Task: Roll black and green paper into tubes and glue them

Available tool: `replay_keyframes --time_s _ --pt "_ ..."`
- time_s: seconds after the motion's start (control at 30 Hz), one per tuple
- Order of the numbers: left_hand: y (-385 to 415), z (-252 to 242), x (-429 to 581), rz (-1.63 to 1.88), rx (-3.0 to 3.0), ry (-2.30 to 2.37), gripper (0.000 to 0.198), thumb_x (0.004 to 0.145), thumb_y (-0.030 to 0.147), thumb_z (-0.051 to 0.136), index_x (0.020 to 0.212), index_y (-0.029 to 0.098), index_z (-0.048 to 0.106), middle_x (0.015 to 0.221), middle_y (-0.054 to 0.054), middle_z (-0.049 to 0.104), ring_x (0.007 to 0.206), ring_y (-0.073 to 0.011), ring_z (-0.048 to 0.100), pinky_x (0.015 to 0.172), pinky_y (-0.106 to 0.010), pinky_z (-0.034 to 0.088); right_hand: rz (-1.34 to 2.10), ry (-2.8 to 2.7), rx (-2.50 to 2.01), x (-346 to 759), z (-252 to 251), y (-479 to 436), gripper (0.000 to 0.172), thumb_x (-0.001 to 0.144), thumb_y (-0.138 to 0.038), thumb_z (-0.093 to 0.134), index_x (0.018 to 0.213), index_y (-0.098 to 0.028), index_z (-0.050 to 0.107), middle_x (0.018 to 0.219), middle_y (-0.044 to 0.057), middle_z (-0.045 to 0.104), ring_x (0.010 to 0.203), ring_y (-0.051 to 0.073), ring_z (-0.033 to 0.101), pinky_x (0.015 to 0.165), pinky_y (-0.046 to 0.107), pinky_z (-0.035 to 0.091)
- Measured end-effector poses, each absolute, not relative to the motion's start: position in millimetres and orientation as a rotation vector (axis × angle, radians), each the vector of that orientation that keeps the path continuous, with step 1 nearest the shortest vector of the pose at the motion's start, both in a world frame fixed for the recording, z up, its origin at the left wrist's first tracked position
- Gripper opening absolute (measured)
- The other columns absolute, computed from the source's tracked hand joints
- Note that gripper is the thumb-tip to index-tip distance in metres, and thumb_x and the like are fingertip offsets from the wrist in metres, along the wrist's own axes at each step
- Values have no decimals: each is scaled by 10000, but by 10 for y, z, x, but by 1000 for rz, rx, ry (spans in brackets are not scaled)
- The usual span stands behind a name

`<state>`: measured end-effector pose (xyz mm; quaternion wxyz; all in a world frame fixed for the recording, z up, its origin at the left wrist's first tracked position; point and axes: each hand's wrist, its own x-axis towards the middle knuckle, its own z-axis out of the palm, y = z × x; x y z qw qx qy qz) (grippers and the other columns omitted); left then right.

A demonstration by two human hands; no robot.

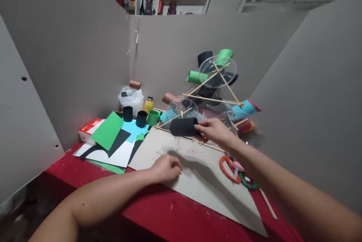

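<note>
A black paper tube (183, 127) lies sideways in the grip of my right hand (207, 130), whose fingers pinch its right end above the grey board (169, 145). My left hand (167, 168) rests near the board's front edge with its fingers curled in, and nothing shows in them. Behind the held tube stands a frame of wooden sticks (212, 99) with clear plastic lids or dishes (233, 69). Around this frame are a green tube (196, 77), another green tube (225, 57) and a brown cardboard tube (170, 97).
Orange-handled scissors (223, 166) lie by my right forearm. At left are green paper (109, 132), a black ring (128, 113), a green ring (153, 117), a yellow bottle (149, 104) and a white plastic bag (131, 100). Red cloth (152, 211) covers the table; grey panels surround it.
</note>
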<state>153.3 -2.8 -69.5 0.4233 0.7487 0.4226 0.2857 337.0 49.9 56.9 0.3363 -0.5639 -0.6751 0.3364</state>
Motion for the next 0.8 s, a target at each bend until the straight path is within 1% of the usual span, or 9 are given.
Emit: replay_keyframes --time_s 0.07,0.1,0.13,0.17,0.23,0.3,0.4,0.57,0.8 --pt "-90 -692 1532 654 2078 1026 200 718 177 567 858 158 709 805 -124 732 780 -291 680 713 -388 500 838 -1907 -1548 3019 731 717 315 804 -265 688 530 -154 581 413 -20 531 371 86 471 385 207 379" --pt "-108 -684 1522 619 2169 1002 211 709 175 576 867 174 716 859 -125 739 834 -312 676 747 -405 492 825 -1971 -1594 2827 765 814 287 835 -273 680 592 -143 600 473 -28 553 399 82 485 403 203 396" --pt "-116 -676 1507 581 2250 979 216 710 178 576 870 184 720 884 -126 742 859 -328 673 759 -415 488 823 -2036 -1639 2635 771 902 232 879 -291 652 709 -135 628 591 -30 601 465 81 526 453 207 445" --pt "-113 -669 1491 546 2318 961 215 718 184 567 869 189 721 888 -128 743 860 -338 674 753 -421 489 831 -2098 -1686 2451 755 981 193 911 -310 623 829 -136 644 734 -11 644 566 96 582 528 230 501" --pt "-85 -662 1461 491 2423 952 212 741 201 541 856 181 718 872 -142 741 830 -350 679 721 -430 495 840 -2191 -1761 2134 687 1114 208 931 -325 597 1016 -140 637 968 40 659 769 151 641 669 305 554" --pt "-46 -666 1445 451 2491 970 214 759 218 524 847 166 712 862 -159 737 808 -355 682 699 -438 501 851 -2250 -1819 1904 613 1222 260 932 -329 593 1118 -148 613 1099 72 635 893 192 641 758 365 556" --pt "-11 -675 1450 366 2591 994 238 791 256 510 877 151 705 881 -172 733 804 -346 688 674 -428 514 876 -2299 -1880 1711 546 1353 307 927 -329 600 1177 -150 589 1166 91 613 962 216 631 807 406 545" --pt "-14 -666 1459 247 2732 965 272 821 276 494 897 132 712 898 -173 730 798 -332 697 616 -404 531 919 -2345 -1921 1598 496 1525 318 927 -329 600 1191 -153 585 1191 95 603 989 226 623 828 419 539" --pt "-29 -645 1426 257 2750 968 238 806 261 536 905 137 714 878 -153 734 792 -304 707 642 -378 551 952 -2315 -1981 1467 389 1636 326 928 -330 598 1206 -161 575 1204 91 596 1000 230 620 832 429 538"
